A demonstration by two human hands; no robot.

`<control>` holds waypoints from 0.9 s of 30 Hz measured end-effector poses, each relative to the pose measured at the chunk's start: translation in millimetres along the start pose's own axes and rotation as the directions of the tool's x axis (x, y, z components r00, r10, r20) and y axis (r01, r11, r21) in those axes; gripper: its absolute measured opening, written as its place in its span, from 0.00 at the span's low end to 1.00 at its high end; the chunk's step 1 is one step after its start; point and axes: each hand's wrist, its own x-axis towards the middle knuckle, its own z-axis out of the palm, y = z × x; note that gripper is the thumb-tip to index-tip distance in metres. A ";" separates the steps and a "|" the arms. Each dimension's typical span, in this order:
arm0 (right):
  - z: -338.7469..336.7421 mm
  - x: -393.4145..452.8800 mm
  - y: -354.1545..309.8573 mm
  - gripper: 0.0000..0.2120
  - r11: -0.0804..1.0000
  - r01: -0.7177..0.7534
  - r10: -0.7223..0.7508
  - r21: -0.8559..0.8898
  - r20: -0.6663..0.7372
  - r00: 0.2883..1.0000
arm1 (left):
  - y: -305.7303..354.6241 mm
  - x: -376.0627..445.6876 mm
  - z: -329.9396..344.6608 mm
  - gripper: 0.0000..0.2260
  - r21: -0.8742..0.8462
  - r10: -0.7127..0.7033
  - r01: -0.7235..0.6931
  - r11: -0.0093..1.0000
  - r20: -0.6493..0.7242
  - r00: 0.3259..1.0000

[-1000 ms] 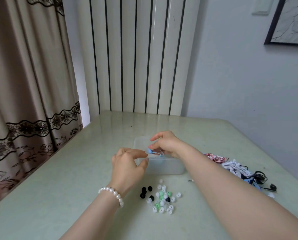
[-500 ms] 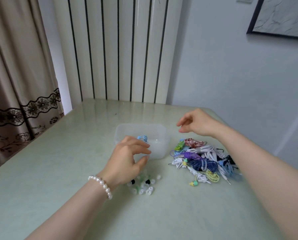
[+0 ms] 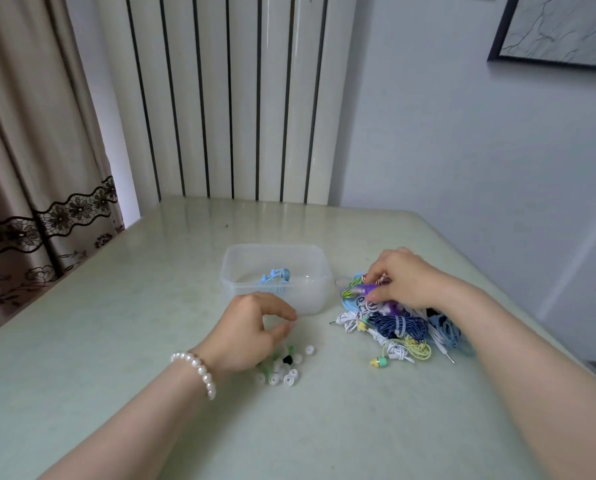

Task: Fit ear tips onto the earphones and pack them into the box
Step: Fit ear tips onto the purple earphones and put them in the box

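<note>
A clear plastic box [image 3: 234, 271] stands mid-table with a coiled light-blue earphone [image 3: 275, 274] lying inside. To its right lies a pile of bundled earphones [image 3: 396, 325] in white, navy, yellow and blue. My right hand [image 3: 402, 280] is on top of that pile, its fingers pinching a purple earphone [image 3: 369, 290]. A scatter of white, green and black ear tips [image 3: 287, 368] lies in front of the box. My left hand [image 3: 251, 329] hovers over the tips with fingers loosely curled and nothing visible between them.
The pale green table [image 3: 116, 323] ends at a striped radiator panel at the back and a wall on the right. A curtain hangs at the left. A loose green-and-yellow earbud [image 3: 379, 362] lies in front of the pile.
My right hand let the blue earphone go into the box, swung right and came down onto the pile, taking the purple earphone. My left hand dropped from the box toward the ear tips.
</note>
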 end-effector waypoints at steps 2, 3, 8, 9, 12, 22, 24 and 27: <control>-12.6 -5.1 -1.6 0.06 0.974 0.025 -0.003 0.225 -0.097 0.995 | 2.2 1.6 -2.1 0.05 -0.137 -0.092 0.087 0.987 -0.034 0.995; -19.3 -8.2 -3.7 0.04 0.928 0.042 0.009 0.370 -0.135 0.991 | 3.7 2.2 -3.3 0.05 -0.186 -0.121 0.110 0.976 -0.051 0.991; -34.1 -23.6 -23.4 0.01 0.534 0.081 0.021 0.842 -0.109 0.994 | 15.3 3.1 -8.6 0.05 -0.503 -0.234 0.195 0.842 -0.016 0.972; -31.9 -26.2 -29.2 0.02 0.436 0.054 -0.011 0.898 -0.055 0.998 | 17.9 2.8 -9.5 0.05 -0.554 -0.242 0.203 0.807 0.003 0.970; -19.6 -32.3 -49.2 0.08 0.276 -0.024 -0.097 0.961 0.053 0.994 | 27.4 2.0 -10.1 0.06 -0.684 -0.248 0.249 0.686 0.103 0.963; 16.0 -29.9 -67.3 0.14 0.015 0.012 0.073 1.000 -0.013 0.997 | 40.9 0.5 -4.5 0.11 -0.880 -0.173 0.422 0.219 0.391 0.904; 18.4 -30.4 -65.4 0.18 0.099 0.038 0.115 0.994 -0.049 0.992 | 37.9 1.4 -3.7 0.09 -0.879 -0.215 0.426 0.212 0.384 0.898; 22.5 -32.4 -64.8 0.23 0.248 0.045 0.080 0.968 -0.066 0.995 | 35.6 1.6 -0.3 0.08 -0.864 -0.260 0.461 0.205 0.406 0.876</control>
